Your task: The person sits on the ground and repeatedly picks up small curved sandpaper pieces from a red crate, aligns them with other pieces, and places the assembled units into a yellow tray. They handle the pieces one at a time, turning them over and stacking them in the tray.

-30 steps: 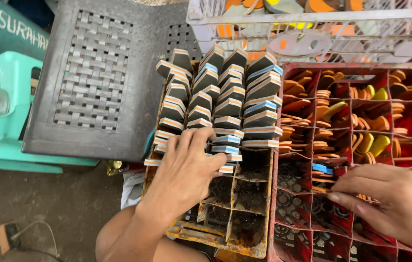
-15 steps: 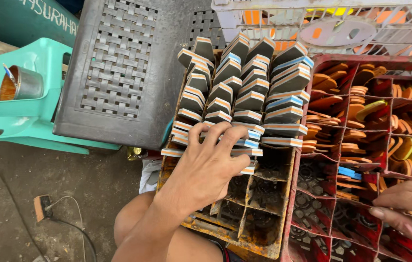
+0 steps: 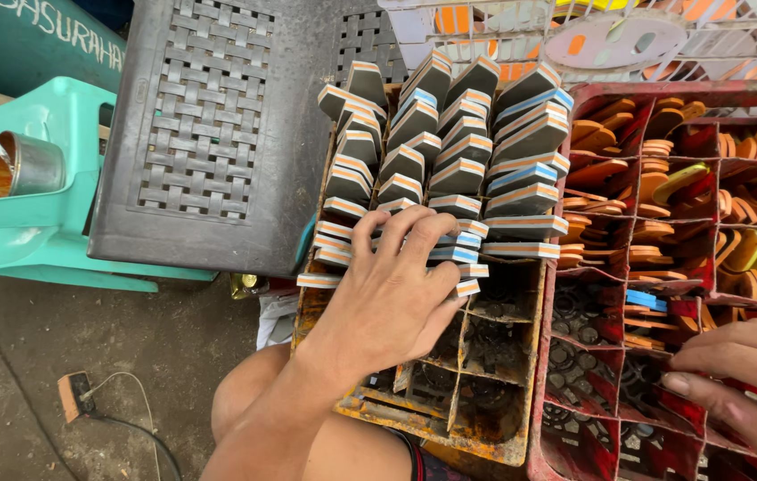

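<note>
Yellow crate (image 3: 494, 450): far cells packed with grey slabs (image 3: 458, 142), near cells bare. Left hand (image 3: 396, 294) spread flat on slabs, gripping nothing. Right hand (image 3: 744, 383) beside it, over red crate (image 3: 556, 294), grip unclear.

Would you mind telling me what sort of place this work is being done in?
Probably a small footwear workshop: the left hand rests on layered foam pieces stacked in a worn crate, a red crate holds orange cut-outs, and a glue tin sits nearby.

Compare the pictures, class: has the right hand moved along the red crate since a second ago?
Yes. The right hand has slid toward the red crate's near right corner, away from its middle compartments. The left hand rests on the grey layered pieces.
</note>
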